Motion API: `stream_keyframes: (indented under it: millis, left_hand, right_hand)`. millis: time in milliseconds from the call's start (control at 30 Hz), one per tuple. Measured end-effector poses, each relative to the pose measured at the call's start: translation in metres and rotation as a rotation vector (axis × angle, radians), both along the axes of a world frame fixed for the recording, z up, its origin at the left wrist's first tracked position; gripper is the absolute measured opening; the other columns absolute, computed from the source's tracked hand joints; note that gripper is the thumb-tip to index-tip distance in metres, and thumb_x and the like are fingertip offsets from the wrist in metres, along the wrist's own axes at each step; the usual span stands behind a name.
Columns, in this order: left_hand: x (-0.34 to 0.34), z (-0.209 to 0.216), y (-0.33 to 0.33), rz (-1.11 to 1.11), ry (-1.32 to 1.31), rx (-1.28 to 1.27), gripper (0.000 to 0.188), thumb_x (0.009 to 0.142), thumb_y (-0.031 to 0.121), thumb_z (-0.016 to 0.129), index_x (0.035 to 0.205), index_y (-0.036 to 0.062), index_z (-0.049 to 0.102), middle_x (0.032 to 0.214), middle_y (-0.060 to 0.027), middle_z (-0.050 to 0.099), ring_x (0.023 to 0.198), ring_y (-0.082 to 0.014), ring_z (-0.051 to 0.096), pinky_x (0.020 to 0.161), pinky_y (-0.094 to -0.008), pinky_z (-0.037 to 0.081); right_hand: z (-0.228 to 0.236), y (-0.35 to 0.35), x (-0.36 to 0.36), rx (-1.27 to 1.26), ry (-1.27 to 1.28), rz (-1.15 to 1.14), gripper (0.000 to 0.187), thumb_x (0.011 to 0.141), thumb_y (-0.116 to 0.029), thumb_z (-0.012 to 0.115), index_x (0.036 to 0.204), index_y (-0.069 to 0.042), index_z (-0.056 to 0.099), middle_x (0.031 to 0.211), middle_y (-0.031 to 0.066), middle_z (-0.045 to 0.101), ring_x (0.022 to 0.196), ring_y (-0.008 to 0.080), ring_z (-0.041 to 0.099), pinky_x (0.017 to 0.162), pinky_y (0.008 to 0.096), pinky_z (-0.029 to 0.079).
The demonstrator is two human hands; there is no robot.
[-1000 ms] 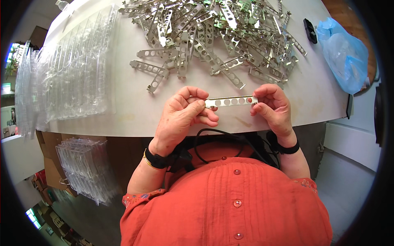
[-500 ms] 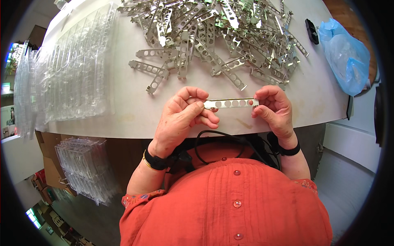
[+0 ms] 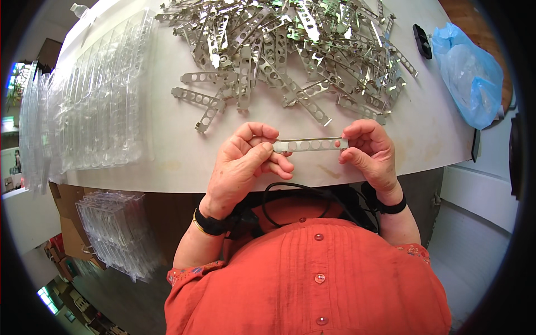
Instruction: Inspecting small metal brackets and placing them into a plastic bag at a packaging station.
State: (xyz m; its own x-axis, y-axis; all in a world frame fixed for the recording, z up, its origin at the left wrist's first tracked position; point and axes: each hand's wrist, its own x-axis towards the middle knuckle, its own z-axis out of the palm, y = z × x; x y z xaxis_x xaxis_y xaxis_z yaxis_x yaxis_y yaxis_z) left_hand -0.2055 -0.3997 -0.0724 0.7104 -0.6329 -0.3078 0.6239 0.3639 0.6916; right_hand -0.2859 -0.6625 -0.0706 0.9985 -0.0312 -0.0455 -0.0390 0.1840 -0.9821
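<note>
Held level between both hands, above the front part of the table, is a narrow metal bracket (image 3: 283, 146) with a row of round holes. My left hand (image 3: 237, 164) pinches its left end between thumb and fingers, the other fingers curled below it. At the opposite end, the thumb and fingers of my right hand (image 3: 375, 155) close around the bracket's tip. Beyond my hands lies a large heap of similar metal brackets (image 3: 279, 56), several of them spread loosely along its near edge.
Clear plastic trays (image 3: 103, 106) cover the table's left side. More clear trays (image 3: 117, 229) are stacked lower down, beside the table (image 3: 173, 167). A blue plastic bag (image 3: 472, 78) and a small black object (image 3: 422, 42) sit at the right. A black cable (image 3: 267, 204) loops near my body.
The bracket has tilted slightly in my fingers, so its face catches the light differently. Both hands keep their hold, and the whole view has shifted a little.
</note>
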Motion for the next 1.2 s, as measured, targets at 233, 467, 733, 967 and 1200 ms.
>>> stream_keyframes:
  millis: [233, 467, 733, 967, 1200]
  left_hand:
    - [-0.001, -0.001, 0.000, 0.005, 0.001, -0.003, 0.018, 0.101, 0.004, 0.047, 0.117, -0.0038, 0.047, 0.096, -0.0170, 0.065, 0.083, -0.0233, 0.071, 0.075, -0.0324, 0.060]
    - [-0.010, 0.014, -0.006, 0.008, -0.145, 0.221, 0.023, 0.099, 0.006, 0.052, 0.119, -0.0063, 0.050, 0.092, -0.0114, 0.065, 0.079, -0.0178, 0.068, 0.073, -0.0286, 0.058]
    - [-0.018, 0.022, -0.005, 0.085, -1.070, 0.703, 0.024, 0.086, -0.003, 0.066, 0.109, -0.0018, 0.061, 0.096, -0.0130, 0.059, 0.074, -0.0186, 0.064, 0.065, -0.0296, 0.052]
    - [-0.021, 0.021, 0.002, 0.067, -1.248, 0.859, 0.020, 0.083, -0.004, 0.065, 0.103, -0.0013, 0.063, 0.098, -0.0122, 0.060, 0.086, -0.0229, 0.065, 0.076, -0.0331, 0.052]
    - [-0.021, 0.019, 0.001, 0.076, -1.452, 1.048, 0.024, 0.076, 0.002, 0.068, 0.099, 0.0025, 0.065, 0.099, -0.0137, 0.060, 0.097, -0.0306, 0.058, 0.087, -0.0402, 0.045]
  right_hand:
    - [0.000, 0.000, -0.001, 0.007, 0.000, 0.002, 0.037, 0.085, 0.001, 0.075, 0.116, -0.002, 0.056, 0.105, 0.0036, 0.062, 0.094, 0.0104, 0.063, 0.083, 0.0238, 0.052]
    - [-0.006, -0.001, -0.003, -0.039, -0.040, 0.016, 0.033, 0.087, 0.003, 0.071, 0.117, -0.002, 0.057, 0.107, 0.0031, 0.062, 0.096, 0.0094, 0.061, 0.085, 0.0243, 0.052]
    - [-0.004, 0.007, -0.004, -0.182, -0.150, 0.019, 0.027, 0.088, 0.003, 0.069, 0.113, -0.001, 0.060, 0.111, 0.0059, 0.063, 0.101, 0.0122, 0.061, 0.091, 0.0271, 0.051]
    - [0.002, 0.010, 0.003, -0.629, -0.373, 0.073, 0.019, 0.082, 0.002, 0.073, 0.098, -0.003, 0.066, 0.109, 0.0082, 0.067, 0.108, 0.0250, 0.060, 0.094, 0.0355, 0.048]
    - [0.001, 0.016, 0.004, -0.791, -0.519, 0.057, 0.019, 0.076, 0.000, 0.077, 0.091, -0.006, 0.067, 0.110, 0.0082, 0.067, 0.109, 0.0294, 0.060, 0.093, 0.0384, 0.049]
